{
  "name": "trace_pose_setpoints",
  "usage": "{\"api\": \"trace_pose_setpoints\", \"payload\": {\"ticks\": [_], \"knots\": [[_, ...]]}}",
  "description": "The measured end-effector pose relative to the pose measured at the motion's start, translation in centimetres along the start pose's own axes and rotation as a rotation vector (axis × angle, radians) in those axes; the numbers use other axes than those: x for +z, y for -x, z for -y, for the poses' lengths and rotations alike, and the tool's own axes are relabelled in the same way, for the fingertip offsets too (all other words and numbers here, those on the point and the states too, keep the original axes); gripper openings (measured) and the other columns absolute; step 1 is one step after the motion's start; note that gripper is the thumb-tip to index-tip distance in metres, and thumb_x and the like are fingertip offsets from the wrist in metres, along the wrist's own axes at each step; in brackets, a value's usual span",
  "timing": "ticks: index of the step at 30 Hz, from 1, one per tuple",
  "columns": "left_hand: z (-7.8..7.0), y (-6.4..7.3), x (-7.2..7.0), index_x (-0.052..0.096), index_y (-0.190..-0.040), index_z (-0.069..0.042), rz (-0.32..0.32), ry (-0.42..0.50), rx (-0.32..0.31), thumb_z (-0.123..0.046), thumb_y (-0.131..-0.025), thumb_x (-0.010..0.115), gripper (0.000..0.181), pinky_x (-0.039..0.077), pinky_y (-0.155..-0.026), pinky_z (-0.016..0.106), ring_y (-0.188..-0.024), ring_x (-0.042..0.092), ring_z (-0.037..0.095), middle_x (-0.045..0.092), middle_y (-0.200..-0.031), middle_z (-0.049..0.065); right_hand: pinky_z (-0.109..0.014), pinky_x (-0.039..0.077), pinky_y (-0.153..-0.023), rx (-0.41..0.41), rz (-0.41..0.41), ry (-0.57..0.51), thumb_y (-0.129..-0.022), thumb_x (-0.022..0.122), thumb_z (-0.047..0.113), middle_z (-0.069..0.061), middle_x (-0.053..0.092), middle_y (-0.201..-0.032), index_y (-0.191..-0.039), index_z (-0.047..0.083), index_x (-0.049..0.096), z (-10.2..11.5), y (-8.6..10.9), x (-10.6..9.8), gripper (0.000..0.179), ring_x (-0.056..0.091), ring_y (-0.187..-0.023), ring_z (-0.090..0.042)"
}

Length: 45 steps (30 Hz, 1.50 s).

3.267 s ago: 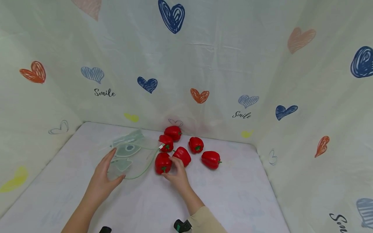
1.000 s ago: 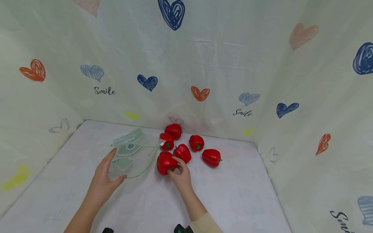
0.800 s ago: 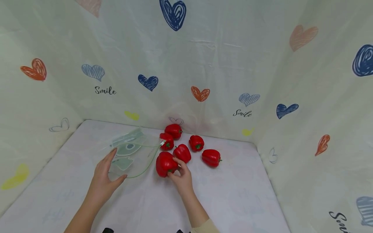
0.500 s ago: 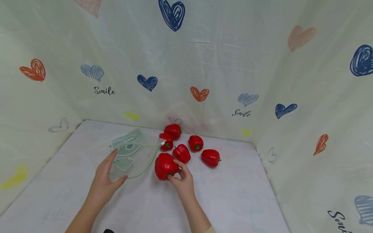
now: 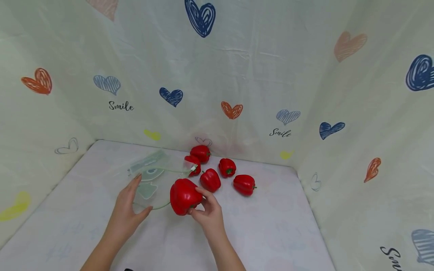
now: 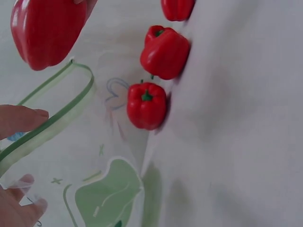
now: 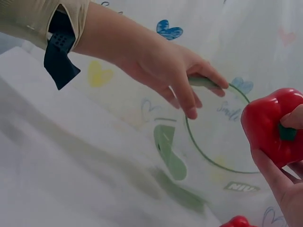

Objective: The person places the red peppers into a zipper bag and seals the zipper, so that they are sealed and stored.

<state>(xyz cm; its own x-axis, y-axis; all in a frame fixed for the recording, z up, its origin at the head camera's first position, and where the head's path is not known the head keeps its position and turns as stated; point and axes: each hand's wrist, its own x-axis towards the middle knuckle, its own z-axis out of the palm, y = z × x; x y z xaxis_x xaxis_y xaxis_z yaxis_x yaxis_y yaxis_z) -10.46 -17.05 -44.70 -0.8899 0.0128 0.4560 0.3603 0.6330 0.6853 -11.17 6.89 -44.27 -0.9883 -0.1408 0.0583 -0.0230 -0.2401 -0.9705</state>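
Observation:
A glossy red bell pepper (image 5: 182,196) with a green stem is pinched between the thumb and fingers of my right hand (image 5: 211,215). It is raised over the table and overlaps the right side of the bag's rim in the head view. The clear bag (image 5: 147,190) has green prints and a thin green rim. My left hand (image 5: 126,211) is at the bag's mouth, thumb and fingers spread wide apart. In the left wrist view, the thumb lies across the green rim (image 6: 49,122) and the other fingertips (image 6: 32,210) show lower down.
Several more red bell peppers, including a near one (image 5: 210,180) and the rightmost one (image 5: 244,184), lie behind and right of the bag. The white table (image 5: 271,233) meets a heart-printed curtain (image 5: 257,82) along its back edge. A dark strap (image 7: 60,56) circles the left wrist.
My right hand has raised the front bell pepper off the table and brought it left and nearer to the bag's mouth. My left hand has shifted slightly right with the rim.

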Motion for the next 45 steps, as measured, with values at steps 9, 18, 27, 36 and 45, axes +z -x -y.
{"api": "trace_pose_setpoints", "payload": {"ticks": [9,18,27,36,45], "knots": [[-0.8,0.3,0.3,0.026,-0.151,0.0,0.048,-0.083,-0.033,0.009,-0.063,0.084,0.106,0.043,-0.088,0.069,-0.128,0.034,0.049,0.033,-0.148,0.027,-0.041,0.055,-0.085,0.01,0.083,0.046,-0.081,0.072,-0.005,-0.008,0.05,-0.135,-0.131,0.012,0.059,0.3,-1.0,1.7,0.054,0.05,-0.121,-0.03],[-0.9,0.4,0.4,0.025,-0.151,0.0,0.058,-0.072,0.006,0.009,-0.062,0.085,0.108,0.039,-0.091,0.071,-0.129,0.033,0.049,0.032,-0.149,0.027,-0.041,0.056,-0.084,0.071,0.09,0.133,-0.079,0.075,0.001,-0.001,0.053,-0.132,-0.129,0.022,0.061,0.3,-2.3,2.4,0.055,0.051,-0.118,-0.027],[-1.4,0.6,0.6,0.026,-0.151,-0.001,0.029,-0.044,0.069,0.012,-0.059,0.086,0.111,0.036,-0.092,0.072,-0.129,0.034,0.047,0.032,-0.15,0.025,-0.036,0.056,-0.082,0.056,0.137,0.208,-0.081,0.073,0.002,-0.001,0.055,-0.129,-0.129,0.017,0.06,-0.1,-3.1,3.0,0.052,0.053,-0.111,-0.023],[-1.7,0.4,0.8,0.027,-0.15,0.001,0.021,-0.055,0.08,0.012,-0.059,0.086,0.109,0.036,-0.092,0.071,-0.128,0.035,0.047,0.032,-0.15,0.026,-0.035,0.056,-0.08,0.072,0.179,0.31,-0.08,0.074,0.005,0.002,0.057,-0.126,-0.129,0.02,0.061,-0.6,-4.4,3.7,0.053,0.052,-0.113,-0.023],[-1.8,0.5,0.7,0.029,-0.148,0.003,0.043,-0.061,0.046,0.009,-0.06,0.087,0.106,0.036,-0.092,0.072,-0.128,0.035,0.047,0.033,-0.149,0.026,-0.039,0.056,-0.084,0.156,0.198,0.387,-0.078,0.077,0.003,0.007,0.054,-0.128,-0.129,0.027,0.06,-1.1,-4.7,4.2,0.058,0.047,-0.121,-0.026]]}}
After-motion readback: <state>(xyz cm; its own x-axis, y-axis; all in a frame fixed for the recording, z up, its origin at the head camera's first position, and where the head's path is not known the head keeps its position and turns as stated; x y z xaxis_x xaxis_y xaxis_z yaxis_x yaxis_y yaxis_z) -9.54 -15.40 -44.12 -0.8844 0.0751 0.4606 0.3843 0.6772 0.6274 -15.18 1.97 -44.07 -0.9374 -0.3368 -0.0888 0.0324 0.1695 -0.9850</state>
